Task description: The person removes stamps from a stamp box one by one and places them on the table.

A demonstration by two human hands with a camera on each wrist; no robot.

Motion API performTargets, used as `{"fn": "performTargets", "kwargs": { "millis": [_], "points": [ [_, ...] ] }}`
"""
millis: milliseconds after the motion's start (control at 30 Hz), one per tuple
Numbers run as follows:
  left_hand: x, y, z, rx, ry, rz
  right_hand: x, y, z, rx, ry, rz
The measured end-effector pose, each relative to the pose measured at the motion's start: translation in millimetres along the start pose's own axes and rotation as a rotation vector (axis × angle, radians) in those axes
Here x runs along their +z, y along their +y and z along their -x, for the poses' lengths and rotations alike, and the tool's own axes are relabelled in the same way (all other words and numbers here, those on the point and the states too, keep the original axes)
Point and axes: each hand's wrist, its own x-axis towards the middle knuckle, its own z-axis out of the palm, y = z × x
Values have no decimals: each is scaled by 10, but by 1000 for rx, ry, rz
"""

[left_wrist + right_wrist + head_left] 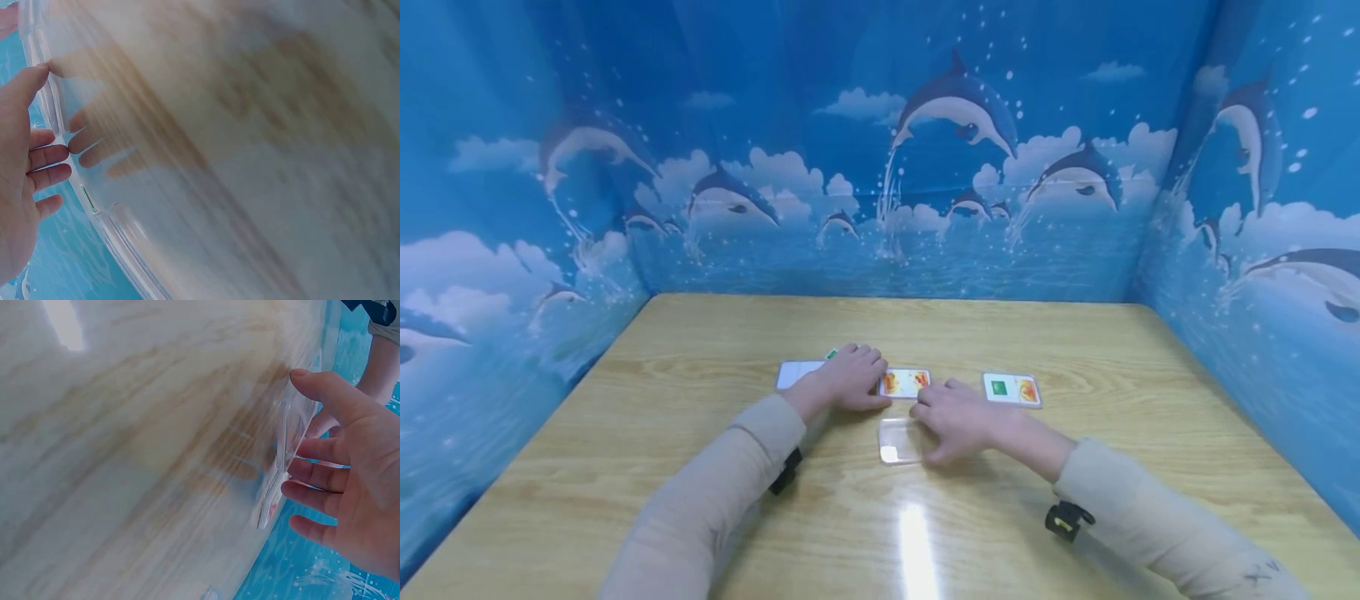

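My left hand (852, 379) rests over the left end of a flat case (905, 383) with orange food pictures. In the left wrist view its thumb and fairly straight fingertips touch down around the case's clear edge. A clear plastic case piece (898, 442) lies just nearer to me, and my right hand (958, 417) holds its right end. The right wrist view shows the thumb on one side of this clear piece (289, 425) and the fingers on the other. Part of the pictured case is hidden under both hands.
A white flat case (796, 373) lies left of my left hand, with a small green piece (832, 353) behind it. Another case (1012, 389), with a green square and an orange picture, lies to the right. Dolphin-printed curtains (880, 167) enclose the wooden table (700, 333).
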Motion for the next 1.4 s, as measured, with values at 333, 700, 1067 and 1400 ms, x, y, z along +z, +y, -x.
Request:
{"fn": "performTargets", "kwargs": {
  "millis": [333, 700, 1067, 1400],
  "points": [
    [-53, -18, -2, -14, -29, 21, -3, -10, -14, 10, -14, 13],
    [-53, -16, 1, -7, -43, 19, -17, 92, -15, 24, 41, -77],
    [-27, -8, 14, 11, -24, 11, -167, 352, -14, 64, 133, -225],
    [-32, 7, 3, -5, -55, 13, -194, 545, -120, 152, 189, -433]
  ]
}}
